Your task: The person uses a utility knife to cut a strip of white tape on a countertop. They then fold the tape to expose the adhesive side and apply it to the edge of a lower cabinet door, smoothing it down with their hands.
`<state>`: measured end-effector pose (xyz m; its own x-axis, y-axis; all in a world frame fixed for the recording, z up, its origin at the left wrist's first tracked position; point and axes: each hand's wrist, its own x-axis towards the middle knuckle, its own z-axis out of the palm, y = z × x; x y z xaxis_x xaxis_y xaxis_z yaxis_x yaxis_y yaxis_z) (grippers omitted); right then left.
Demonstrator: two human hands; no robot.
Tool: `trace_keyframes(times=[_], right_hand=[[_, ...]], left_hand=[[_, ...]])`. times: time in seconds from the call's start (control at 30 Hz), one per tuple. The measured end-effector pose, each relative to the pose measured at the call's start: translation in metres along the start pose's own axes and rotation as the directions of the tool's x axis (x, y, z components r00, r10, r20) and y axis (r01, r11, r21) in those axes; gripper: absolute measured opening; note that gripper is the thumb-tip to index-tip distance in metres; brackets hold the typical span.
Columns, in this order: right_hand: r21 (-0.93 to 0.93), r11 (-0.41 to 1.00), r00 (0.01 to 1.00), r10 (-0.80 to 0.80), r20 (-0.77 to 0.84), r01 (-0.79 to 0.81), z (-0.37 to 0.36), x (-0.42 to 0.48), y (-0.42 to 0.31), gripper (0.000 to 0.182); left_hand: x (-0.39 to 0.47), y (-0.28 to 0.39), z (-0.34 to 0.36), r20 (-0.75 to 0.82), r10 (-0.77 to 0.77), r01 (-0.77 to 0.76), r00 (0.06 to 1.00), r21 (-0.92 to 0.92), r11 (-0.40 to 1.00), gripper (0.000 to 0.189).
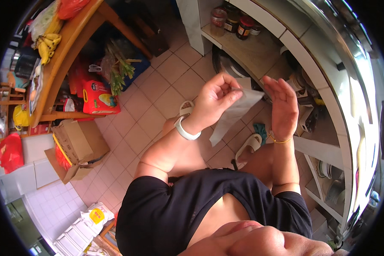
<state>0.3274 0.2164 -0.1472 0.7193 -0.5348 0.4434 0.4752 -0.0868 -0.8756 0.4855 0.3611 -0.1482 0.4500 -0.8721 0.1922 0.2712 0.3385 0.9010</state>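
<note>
My left hand [218,95], with a white band on its wrist, pinches a thin pale sheet [238,108] between thumb and fingers. The sheet hangs down in a long strip; whether it is paper, cloth or plastic is unclear. To its right, my right hand [282,105] is raised with its fingers extended and holds nothing. A thin gold-coloured bracelet circles that wrist. Both hands are above the tiled floor [156,105], in front of an open shelf.
Jars [243,27] stand on the shelf [243,48] ahead, under a tiled counter. Dishes [331,169] sit lower right. At left are a wooden table [62,54] with bananas [48,46], a red package [100,97], leafy vegetables [121,70] and an open cardboard box [83,144].
</note>
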Motion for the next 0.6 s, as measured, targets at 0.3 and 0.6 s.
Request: trace_keyframes(times=[0.3, 0.6], right_hand=[[0.098, 0.904, 0.905, 0.402, 0.136, -0.416, -0.040, -0.007, 0.063, 0.094], [-0.011, 0.787, 0.778, 0.613, 0.137, -0.617, -0.025, -0.038, 0.044, 0.054]], left_hand=[[0.038, -0.054, -0.004, -0.203, -0.124, 0.075, 0.971, -0.236, 0.969, 0.012], [0.041, -0.027, 0.028, -0.291, 0.108, -0.166, 0.951, -0.183, 0.969, 0.013]])
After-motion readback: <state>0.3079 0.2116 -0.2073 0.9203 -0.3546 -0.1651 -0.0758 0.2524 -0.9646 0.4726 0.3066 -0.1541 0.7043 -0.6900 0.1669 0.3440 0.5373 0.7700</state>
